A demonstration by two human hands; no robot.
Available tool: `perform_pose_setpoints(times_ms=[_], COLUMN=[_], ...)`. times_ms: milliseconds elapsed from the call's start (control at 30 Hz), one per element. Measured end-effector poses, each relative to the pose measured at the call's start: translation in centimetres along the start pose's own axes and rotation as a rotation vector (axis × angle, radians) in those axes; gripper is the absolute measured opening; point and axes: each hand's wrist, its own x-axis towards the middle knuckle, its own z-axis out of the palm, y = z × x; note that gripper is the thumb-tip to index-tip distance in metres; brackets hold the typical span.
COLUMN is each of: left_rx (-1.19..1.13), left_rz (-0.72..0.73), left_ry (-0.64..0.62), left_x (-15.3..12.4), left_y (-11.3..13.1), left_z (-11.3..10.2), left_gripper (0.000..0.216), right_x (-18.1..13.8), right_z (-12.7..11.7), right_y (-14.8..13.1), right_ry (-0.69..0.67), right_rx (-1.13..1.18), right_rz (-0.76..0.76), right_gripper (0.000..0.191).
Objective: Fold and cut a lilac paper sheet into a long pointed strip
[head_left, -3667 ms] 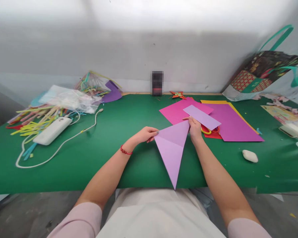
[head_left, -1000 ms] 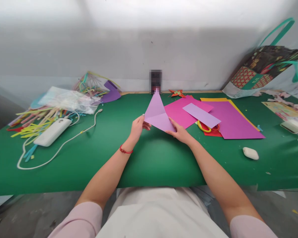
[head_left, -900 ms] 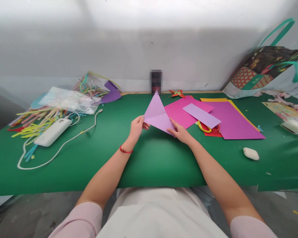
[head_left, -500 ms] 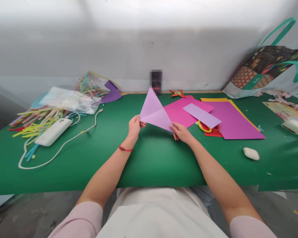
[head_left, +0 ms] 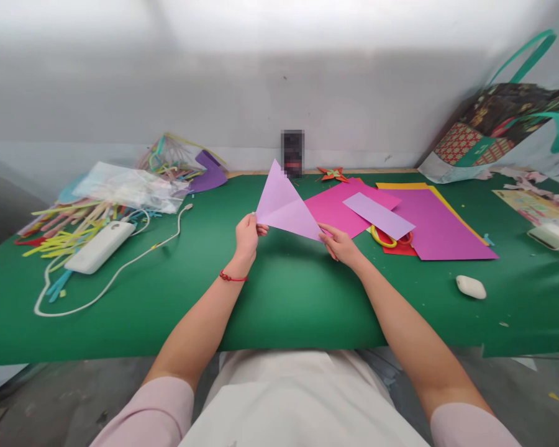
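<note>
One lilac paper triangle [head_left: 286, 205] is held at frame center, above the green table [head_left: 289, 304], apex pointed up, just left of a pixelated dark object [head_left: 293, 149]. A faint crease is seen across it. Its left corner is pinched by the left hand [head_left: 247, 238], thumb on top, fingers curled under; its right corner is pinched between thumb and fingers of the right hand [head_left: 341, 243]. A red bracelet [head_left: 233, 277] is worn just below the left hand. Right of center, pink paper [head_left: 328, 205] and a purple sheet [head_left: 442, 226] are overlapped by a lilac strip [head_left: 378, 215]; scissors [head_left: 381, 240] are partly hidden beneath, handles showing. An orange paper star [head_left: 333, 174] is placed above the pink paper. At left, paper strips [head_left: 69, 226] are piled, partly covered by a clear plastic bag [head_left: 130, 186]; a white power bank [head_left: 100, 248] is laid beside. A tote bag [head_left: 477, 146] is seen at upper right, a small white case [head_left: 471, 287] at mid-right.
</note>
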Motion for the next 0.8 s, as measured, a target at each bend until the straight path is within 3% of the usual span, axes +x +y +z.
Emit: perform_pose_setpoints(times_ms=[233, 367, 467, 600, 800], left_rx=[-0.015, -0.029, -0.029, -0.047, -0.085], left_rz=[0.022, 0.052, 0.033, 0.023, -0.012], left_ry=[0.008, 0.005, -0.031, -0.070, -0.134], left_x=[-0.2, -0.4, -0.5, -0.5, -0.4], left_y=[0.1, 0.2, 0.1, 0.0, -0.1], left_z=[0.2, 0.2, 0.2, 0.2, 0.2], left_gripper=[0.030, 0.026, 0.024, 0.028, 0.054], right_x=[0.1, 0.4, 0.5, 0.4, 0.5], right_z=[-0.2, -0.1, 0.0, -0.1, -0.1], right_y=[0.7, 1.2, 1.3, 1.4, 1.9], right_ry=[0.073, 0.209, 0.187, 0.140, 0.087], right_rx=[-0.066, -0.210, -0.318, -0.373, -0.268], right_rz=[-0.043, -0.207, -0.289, -0.244, -0.145], right_gripper=[0.069, 0.065, 0.065, 0.064, 0.059])
